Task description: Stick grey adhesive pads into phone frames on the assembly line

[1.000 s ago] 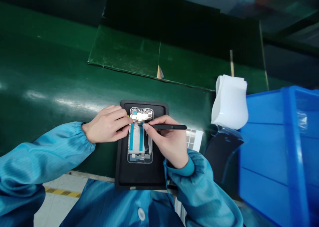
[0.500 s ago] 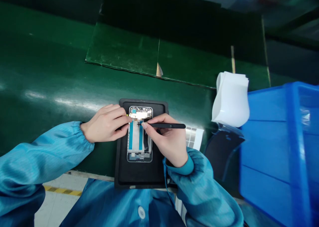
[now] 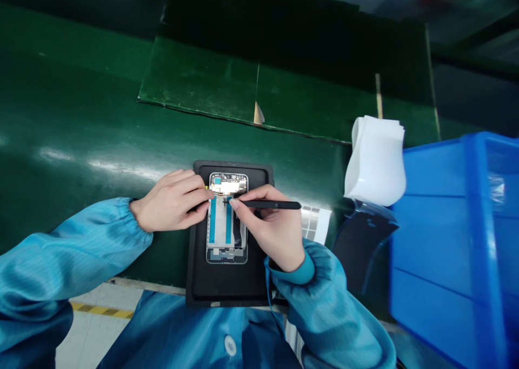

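Note:
An opened smartphone (image 3: pixel 222 234) lies face-down in a black tray (image 3: pixel 227 290), its circuit board at the far end and two blue strips along its middle. My right hand (image 3: pixel 273 226) grips black tweezers (image 3: pixel 275 204), whose dark tips reach the phone's middle just below the board. At the phone's left edge, my left hand (image 3: pixel 174 201) is closed, index fingertip on the phone near the board and thumb below it. A small yellow-green bit shows beside those fingertips; whatever they pinch is hidden.
The tray sits at the front edge of a green table mat (image 3: pixel 97 142). A white curved stack of sheets (image 3: pixel 375 161) and a dark film-covered panel (image 3: pixel 363 245) stand on the right, next to a blue bin (image 3: pixel 433 223). A gridded white sheet (image 3: pixel 320 226) lies behind my right wrist.
Almost nothing differs. Both hands, the tweezers and the phone hold their places, apart from a very slight shift of the view.

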